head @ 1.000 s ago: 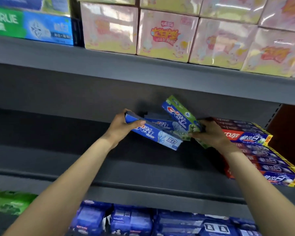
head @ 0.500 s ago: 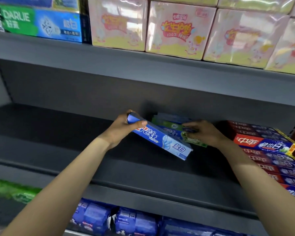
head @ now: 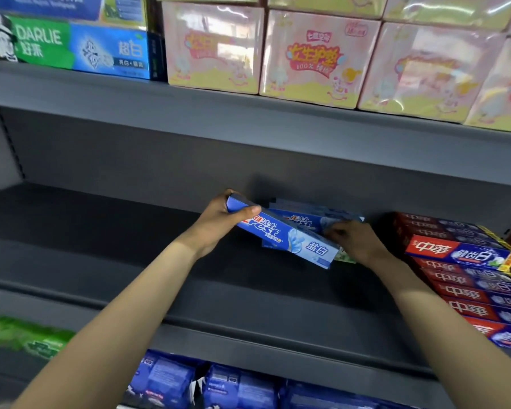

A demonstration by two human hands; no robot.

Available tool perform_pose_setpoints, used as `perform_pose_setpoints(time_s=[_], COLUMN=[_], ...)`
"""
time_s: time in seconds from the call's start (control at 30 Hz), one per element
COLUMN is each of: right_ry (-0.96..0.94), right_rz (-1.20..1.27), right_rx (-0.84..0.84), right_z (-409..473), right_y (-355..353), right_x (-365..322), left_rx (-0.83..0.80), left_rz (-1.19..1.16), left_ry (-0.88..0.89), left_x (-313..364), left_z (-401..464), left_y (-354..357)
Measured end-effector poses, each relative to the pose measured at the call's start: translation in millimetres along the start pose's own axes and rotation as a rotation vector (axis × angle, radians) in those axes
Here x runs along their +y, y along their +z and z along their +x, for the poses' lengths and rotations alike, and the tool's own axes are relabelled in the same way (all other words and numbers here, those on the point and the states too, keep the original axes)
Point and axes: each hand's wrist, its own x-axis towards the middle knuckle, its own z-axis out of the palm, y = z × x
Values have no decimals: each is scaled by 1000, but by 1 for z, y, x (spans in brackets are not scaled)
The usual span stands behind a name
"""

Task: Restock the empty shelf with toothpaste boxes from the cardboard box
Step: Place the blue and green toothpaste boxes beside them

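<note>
Far left, grey shelf (head: pixel 101 246): bare from the side wall to the middle. Plenty of room, all unstocked. Cardboard box: not in view.

Left hand (head: pixel 219 222): clenched round the far end of a blue Crest toothpaste box (head: pixel 286 236), thumb on top, fingers underneath. The box is held off the deck, tilted, its near end dipping toward the front edge. It crosses in front of the boxes behind it.

Middle: a few more Crest boxes (head: pixel 313 219) lie on the shelf near the back wall, fanned rather than squared; a green-edged one peeks out below.

Right hand (head: pixel 357 240): pressed down on the right end of those boxes, fingers curled over them. Whether it pinches one or only steadies the pile, I cannot tell.

Right: a neat stack of red-and-blue toothpaste boxes (head: pixel 460 255), faces out, just beside the right hand.

Judgement on the step: the loose boxes want squaring before the held one goes down.
- Right hand pushes the fanned boxes flush, long sides parallel with the shelf's front edge, tight against the red-and-blue stack.
- Left hand levels its box, printed face forward, then lays it on top or directly beside.
- Keep the grip at the end so fingers slide out without dragging the pile.
- Risk: setting it down tilted skews the row and wastes the empty run to the left.
</note>
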Motion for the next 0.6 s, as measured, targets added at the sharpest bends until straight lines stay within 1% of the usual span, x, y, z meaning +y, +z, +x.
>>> perform_pose_setpoints(time_s=[0.1,0.13,0.17,0.2,0.23,0.3,0.37,0.47,0.5,0.6], right_ry=[193,202,158,108,75,63,76,122,137,142], right_rz=[587,681,650,564,486,417,334,240,220,168], right_rx=[54,36,16,11,45,154,252,290,294,316], right_z=[-6,-9,-10,-12,-12,-9,-7,-5,-5,-8], right_y=[-17,-22,-23,-24,-24,-25,-25,-21,-17,0], right_x=[-6,-8,-6,-5,-3,4,9,17,18,16], left_rx=[43,59,67,77,87,112,124,95,113,194], left_rz=[-52,-66,-91,-114,-144,-124,26,468,547,603], left_ry=[-14,-27,-38,-45,-54,-63,-82,-121,-128,-80], left_x=[-6,-8,-9,-9,-9,-10,-13,-18,-19,-20], left_z=[9,13,17,21,26,34,41,45,45,40], left_y=[13,19,27,34,41,53,61,67,69,75])
